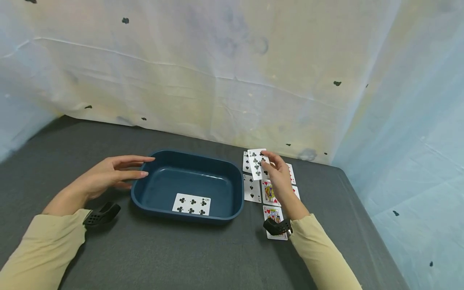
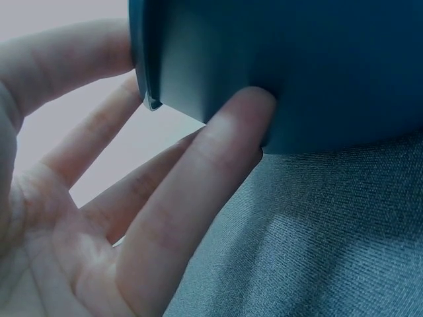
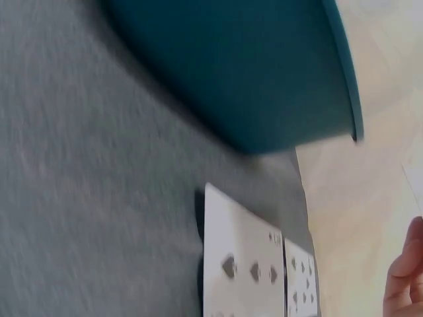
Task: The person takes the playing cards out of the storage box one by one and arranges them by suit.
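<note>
A dark blue rectangular tray (image 1: 181, 179) stands on the table, and a six of clubs (image 1: 191, 204) lies face up inside it near the front wall. My left hand (image 1: 105, 175) is at the tray's left end with fingers fairly straight; in the left wrist view its fingertips touch the tray's outer wall (image 2: 344, 79). Between thumb and fingers my right hand (image 1: 280, 177) pinches a clubs playing card (image 1: 255, 164), raised and tilted above the other cards. Below it lie a three of spades (image 1: 252, 189) and another spades card (image 1: 246, 163), partly covered in the head view.
Right of the tray, face cards with red hearts, one in the middle (image 1: 268, 192) and one nearer me (image 1: 272, 213), lie face up, partly under my right wrist. More red cards (image 1: 291, 174) sit behind that hand. A pale cloth (image 1: 217, 100) hangs behind the grey table (image 1: 181, 257).
</note>
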### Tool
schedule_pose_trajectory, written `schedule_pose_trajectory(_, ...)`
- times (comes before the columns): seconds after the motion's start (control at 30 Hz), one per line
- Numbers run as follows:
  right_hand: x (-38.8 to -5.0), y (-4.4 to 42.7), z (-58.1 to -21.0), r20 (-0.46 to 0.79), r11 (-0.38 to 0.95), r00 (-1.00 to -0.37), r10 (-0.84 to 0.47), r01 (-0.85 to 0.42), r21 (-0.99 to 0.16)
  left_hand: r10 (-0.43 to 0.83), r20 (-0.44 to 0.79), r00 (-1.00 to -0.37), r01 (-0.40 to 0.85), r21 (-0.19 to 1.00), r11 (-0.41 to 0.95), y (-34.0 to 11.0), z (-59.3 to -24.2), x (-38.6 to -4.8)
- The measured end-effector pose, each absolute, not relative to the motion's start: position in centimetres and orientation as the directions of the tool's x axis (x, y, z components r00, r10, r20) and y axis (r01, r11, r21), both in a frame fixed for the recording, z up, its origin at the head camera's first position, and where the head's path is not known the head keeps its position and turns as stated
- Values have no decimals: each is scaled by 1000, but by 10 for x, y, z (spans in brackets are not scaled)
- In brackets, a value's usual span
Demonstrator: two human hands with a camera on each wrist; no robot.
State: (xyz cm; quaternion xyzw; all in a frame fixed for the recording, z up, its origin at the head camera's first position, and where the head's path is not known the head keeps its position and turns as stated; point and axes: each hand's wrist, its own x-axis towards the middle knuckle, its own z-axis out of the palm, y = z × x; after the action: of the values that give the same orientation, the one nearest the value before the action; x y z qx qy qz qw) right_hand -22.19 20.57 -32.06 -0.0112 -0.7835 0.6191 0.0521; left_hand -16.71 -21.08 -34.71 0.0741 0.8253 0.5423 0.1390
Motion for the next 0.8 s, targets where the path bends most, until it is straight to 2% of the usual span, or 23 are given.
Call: schedule_pose_trajectory(0.8, -239, 290, -335, -7, 306, -949, 315, 109, -946, 281, -151, -948, -30, 919, 392, -209, -345, -166)
